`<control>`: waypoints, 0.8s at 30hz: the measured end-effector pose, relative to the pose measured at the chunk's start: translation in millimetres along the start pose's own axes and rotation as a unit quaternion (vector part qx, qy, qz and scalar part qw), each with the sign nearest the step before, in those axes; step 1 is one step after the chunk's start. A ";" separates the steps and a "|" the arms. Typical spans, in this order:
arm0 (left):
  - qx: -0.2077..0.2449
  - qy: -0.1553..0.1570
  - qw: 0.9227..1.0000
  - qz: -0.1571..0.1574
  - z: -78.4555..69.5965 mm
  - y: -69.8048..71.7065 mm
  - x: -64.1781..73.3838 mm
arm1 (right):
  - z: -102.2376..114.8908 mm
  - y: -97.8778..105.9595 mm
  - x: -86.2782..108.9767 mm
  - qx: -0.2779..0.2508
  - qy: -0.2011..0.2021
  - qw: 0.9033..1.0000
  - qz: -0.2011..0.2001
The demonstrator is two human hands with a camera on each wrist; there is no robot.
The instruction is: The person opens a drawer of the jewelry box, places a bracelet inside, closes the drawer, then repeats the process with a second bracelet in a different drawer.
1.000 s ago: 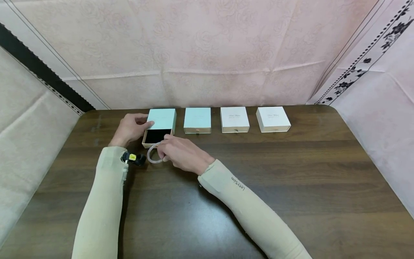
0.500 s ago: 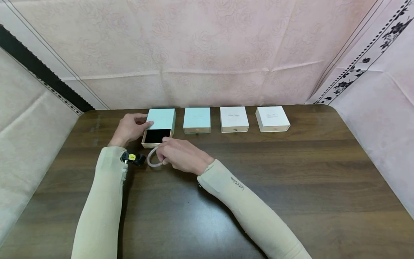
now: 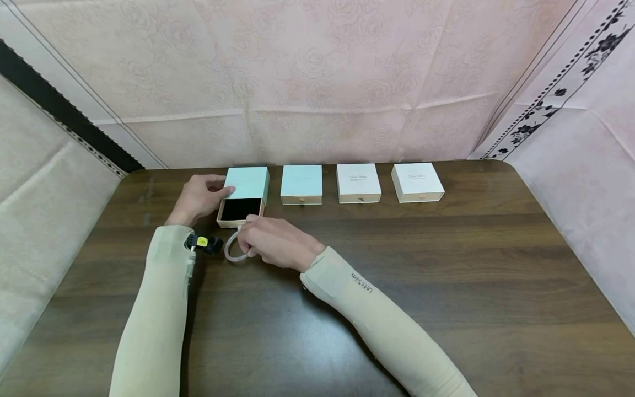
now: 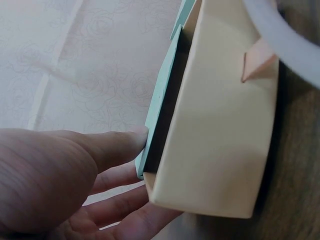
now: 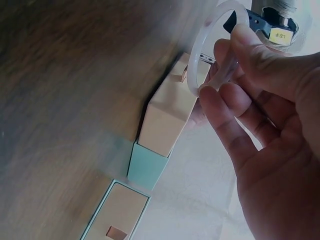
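Observation:
At the far left of the row, a mint-green gift box (image 3: pixel 246 183) has its cream drawer (image 4: pixel 215 125) pulled partway out toward me. Black lining shows inside that drawer in the head view. My left hand (image 3: pixel 194 199) grips the box's left side, thumb on the top edge and the other fingers lower along the side. My right hand (image 3: pixel 280 241) pinches a pale, translucent bangle (image 5: pixel 196 55) between thumb and fingers, just in front of the drawer. In the left wrist view, part of the bangle (image 4: pixel 287 42) hangs near the drawer's ribbon pull (image 4: pixel 260 59).
To the right stand another mint box (image 3: pixel 301 181), a white box (image 3: pixel 358 179) and a second white box (image 3: pixel 418 179), all with drawers in. They line the back of the brown wooden table (image 3: pixel 397 286). A patterned cloth (image 3: pixel 317 82) hangs behind.
My right hand has drawn the bangle slightly toward me, away from the drawer, so more of the black lining shows. My left hand stays on the box.

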State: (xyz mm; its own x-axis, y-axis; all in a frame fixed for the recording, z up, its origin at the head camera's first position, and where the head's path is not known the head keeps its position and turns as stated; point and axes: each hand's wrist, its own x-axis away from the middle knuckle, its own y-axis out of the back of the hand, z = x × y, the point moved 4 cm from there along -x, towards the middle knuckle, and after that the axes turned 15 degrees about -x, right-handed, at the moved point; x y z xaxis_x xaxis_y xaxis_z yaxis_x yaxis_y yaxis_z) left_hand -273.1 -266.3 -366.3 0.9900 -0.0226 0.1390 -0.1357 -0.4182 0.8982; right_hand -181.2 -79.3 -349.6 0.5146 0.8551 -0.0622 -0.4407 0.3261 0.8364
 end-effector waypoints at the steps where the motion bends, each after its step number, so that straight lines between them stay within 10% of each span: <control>1: -0.001 0.000 1.000 0.000 0.0 0.1 0.0 | 0.0 -0.4 -0.2 0.000 -0.001 1.000 0.002; 24: 0.000 0.002 1.000 0.002 0.9 0.1 0.3 | 5.5 -9.8 -2.9 0.005 0.016 1.000 0.009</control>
State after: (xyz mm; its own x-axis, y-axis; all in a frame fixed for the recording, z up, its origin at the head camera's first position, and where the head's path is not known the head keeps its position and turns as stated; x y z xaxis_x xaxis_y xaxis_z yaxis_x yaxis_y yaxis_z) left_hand -272.9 -267.2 -366.5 0.9894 -0.0200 0.1436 -0.1388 -0.4173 0.8981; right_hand -174.3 -87.2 -354.6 0.4824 0.8736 -0.0644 -0.4417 0.3061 0.8433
